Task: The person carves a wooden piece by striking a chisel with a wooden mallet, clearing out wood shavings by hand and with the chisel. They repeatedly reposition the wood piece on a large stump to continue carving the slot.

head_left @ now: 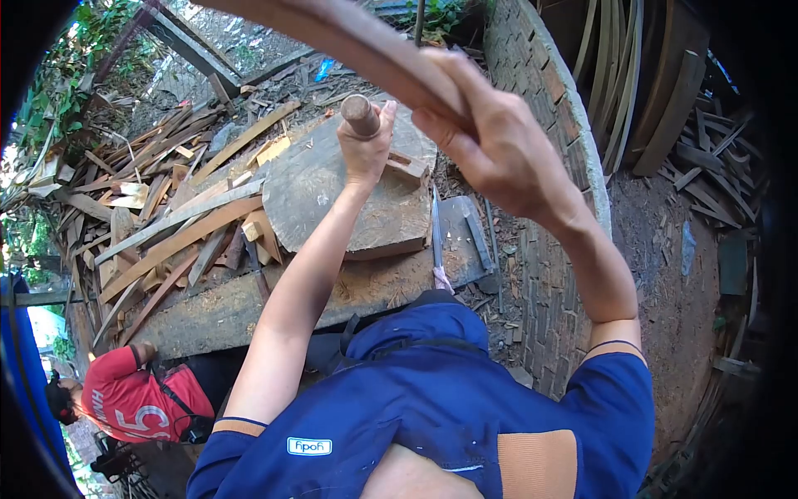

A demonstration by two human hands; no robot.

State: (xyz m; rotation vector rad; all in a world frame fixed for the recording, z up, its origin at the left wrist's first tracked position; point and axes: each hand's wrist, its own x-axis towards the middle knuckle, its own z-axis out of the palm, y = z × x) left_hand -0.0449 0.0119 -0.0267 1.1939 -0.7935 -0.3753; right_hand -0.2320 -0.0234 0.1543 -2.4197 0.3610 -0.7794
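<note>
Brown wooden bar, up close to the camera, ran from the right hand out past the top of view; its far end couldn't be seen. Right fingers were closed round the near end, thumb along the side. Left hand had its fingers wrapped round an upright round wooden handle, thumb up beside the top; whatever was on its lower end was hidden, so tool type not certain. Just by that hand, a slotted wood piece lay at the right edge of the round wooden slab.

Handling, judged by look: bar stiff, fairly heavy, dry, not slippery, hard to break; best held near one end, as it was. Handle rigid, light, smooth, could twist; take it round the shaft, below the flat top. Slotted piece stiff, probably weakest at the slot walls; hold by the solid end.

Just off the slab's right edge, a thin metal blade with a pale wrapped grip. Wood offcuts piled off the left edge.

Text: patch on the blue shirt seemed to read "yody", upside down. Person in red shirt, lower left: partial "INH" plus number ending in 5. No writing readable on bar, handle or slotted piece.
</note>
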